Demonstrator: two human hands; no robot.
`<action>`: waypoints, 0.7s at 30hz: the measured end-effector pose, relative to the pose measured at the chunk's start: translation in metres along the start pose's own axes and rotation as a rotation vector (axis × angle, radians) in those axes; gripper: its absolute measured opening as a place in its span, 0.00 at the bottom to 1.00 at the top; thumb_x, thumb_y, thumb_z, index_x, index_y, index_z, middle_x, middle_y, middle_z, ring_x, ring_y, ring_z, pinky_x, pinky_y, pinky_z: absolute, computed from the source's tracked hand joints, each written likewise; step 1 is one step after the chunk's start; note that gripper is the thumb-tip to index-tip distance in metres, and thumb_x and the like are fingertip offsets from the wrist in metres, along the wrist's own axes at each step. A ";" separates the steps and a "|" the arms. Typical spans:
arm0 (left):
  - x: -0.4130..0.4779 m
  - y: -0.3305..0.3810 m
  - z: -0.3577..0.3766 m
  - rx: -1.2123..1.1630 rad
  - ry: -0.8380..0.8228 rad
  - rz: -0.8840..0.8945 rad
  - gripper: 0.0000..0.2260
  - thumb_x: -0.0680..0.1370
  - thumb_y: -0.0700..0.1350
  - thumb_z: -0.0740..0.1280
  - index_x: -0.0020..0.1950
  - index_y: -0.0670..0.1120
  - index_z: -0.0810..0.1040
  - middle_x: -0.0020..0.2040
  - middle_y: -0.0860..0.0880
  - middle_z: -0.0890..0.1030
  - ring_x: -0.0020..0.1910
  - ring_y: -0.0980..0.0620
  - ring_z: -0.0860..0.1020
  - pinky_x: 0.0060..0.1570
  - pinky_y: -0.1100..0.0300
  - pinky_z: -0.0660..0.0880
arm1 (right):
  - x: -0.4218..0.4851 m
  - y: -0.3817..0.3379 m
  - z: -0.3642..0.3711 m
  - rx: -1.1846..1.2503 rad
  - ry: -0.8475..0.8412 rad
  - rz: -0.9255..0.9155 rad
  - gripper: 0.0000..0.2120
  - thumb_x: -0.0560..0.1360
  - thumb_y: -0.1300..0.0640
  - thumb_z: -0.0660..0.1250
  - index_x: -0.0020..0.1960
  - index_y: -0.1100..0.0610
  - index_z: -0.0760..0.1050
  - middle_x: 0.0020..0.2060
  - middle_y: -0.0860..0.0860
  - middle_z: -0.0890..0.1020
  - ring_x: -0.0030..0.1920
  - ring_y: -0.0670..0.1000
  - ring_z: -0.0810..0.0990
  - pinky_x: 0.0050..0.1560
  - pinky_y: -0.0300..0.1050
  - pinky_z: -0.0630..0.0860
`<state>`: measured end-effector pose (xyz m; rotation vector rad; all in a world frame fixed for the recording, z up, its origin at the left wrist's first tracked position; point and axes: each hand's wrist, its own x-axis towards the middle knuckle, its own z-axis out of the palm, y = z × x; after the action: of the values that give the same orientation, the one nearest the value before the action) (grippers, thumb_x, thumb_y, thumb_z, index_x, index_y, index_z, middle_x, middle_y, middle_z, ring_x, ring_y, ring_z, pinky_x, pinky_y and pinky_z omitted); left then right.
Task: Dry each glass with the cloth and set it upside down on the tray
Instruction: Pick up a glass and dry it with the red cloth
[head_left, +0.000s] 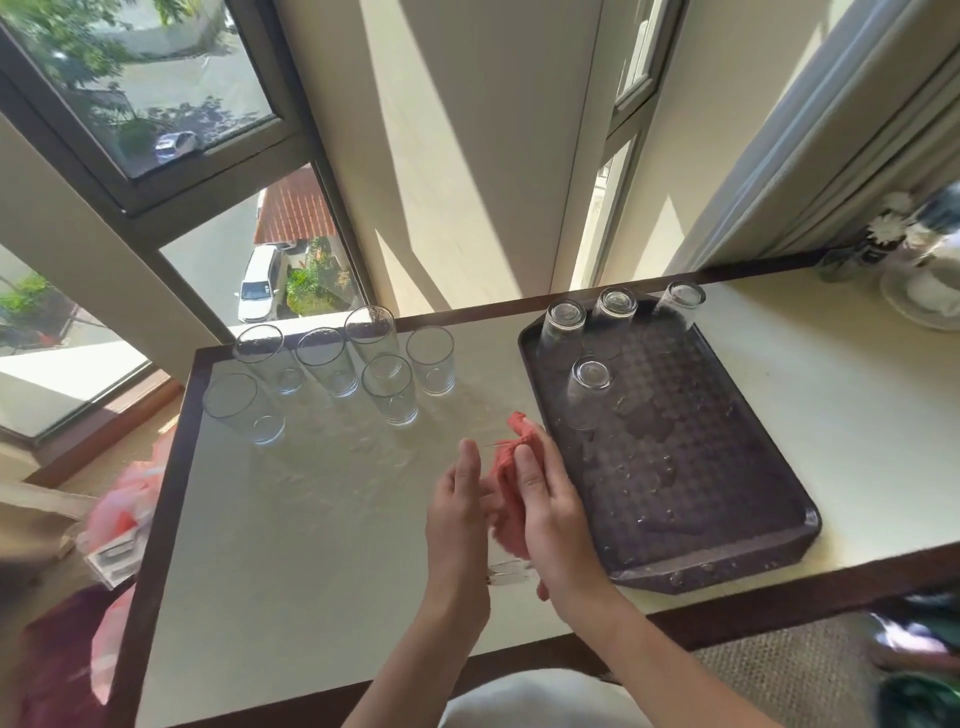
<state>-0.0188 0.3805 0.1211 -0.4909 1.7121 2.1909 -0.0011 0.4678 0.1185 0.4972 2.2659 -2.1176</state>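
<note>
Between my hands a clear glass (510, 572) lies on its side, mostly wrapped in the pink cloth (506, 483); only one end of the glass shows. My left hand (457, 514) lies with straight fingers along its left side. My right hand (553, 512) grips the cloth over the right side of the glass. Several clear glasses (389, 389) stand upright at the table's far left. The dark tray (717, 564) lies to the right, with several glasses (589, 384) upside down at its far end.
The cream table (311, 545) has a dark raised edge; water marks show near the upright glasses. A plate with ornaments (919, 296) sits at the far right. Windows stand behind the table. Pink bags (124, 499) lie on the floor to the left.
</note>
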 end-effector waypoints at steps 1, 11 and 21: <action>-0.001 0.001 0.005 -0.005 0.000 -0.006 0.24 0.77 0.65 0.63 0.50 0.46 0.83 0.47 0.43 0.86 0.44 0.47 0.84 0.43 0.55 0.76 | -0.003 -0.001 0.000 -0.021 0.015 -0.017 0.27 0.75 0.29 0.52 0.73 0.32 0.60 0.68 0.40 0.75 0.64 0.43 0.77 0.58 0.41 0.79; -0.007 0.004 0.019 -0.027 -0.057 0.064 0.21 0.74 0.63 0.61 0.51 0.48 0.82 0.41 0.46 0.86 0.36 0.50 0.83 0.31 0.61 0.76 | 0.005 -0.005 -0.016 -0.020 0.034 -0.036 0.26 0.76 0.30 0.51 0.71 0.34 0.64 0.64 0.44 0.78 0.63 0.49 0.79 0.59 0.50 0.80; -0.006 0.007 0.013 -0.103 0.018 -0.014 0.23 0.73 0.64 0.63 0.55 0.47 0.81 0.42 0.48 0.86 0.41 0.51 0.84 0.42 0.56 0.78 | -0.002 0.003 -0.010 -0.005 -0.080 -0.113 0.25 0.79 0.39 0.54 0.76 0.38 0.60 0.66 0.29 0.72 0.65 0.33 0.73 0.65 0.35 0.72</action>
<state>-0.0180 0.3911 0.1327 -0.5476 1.6064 2.2798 0.0037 0.4769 0.1172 0.2851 2.3063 -2.1392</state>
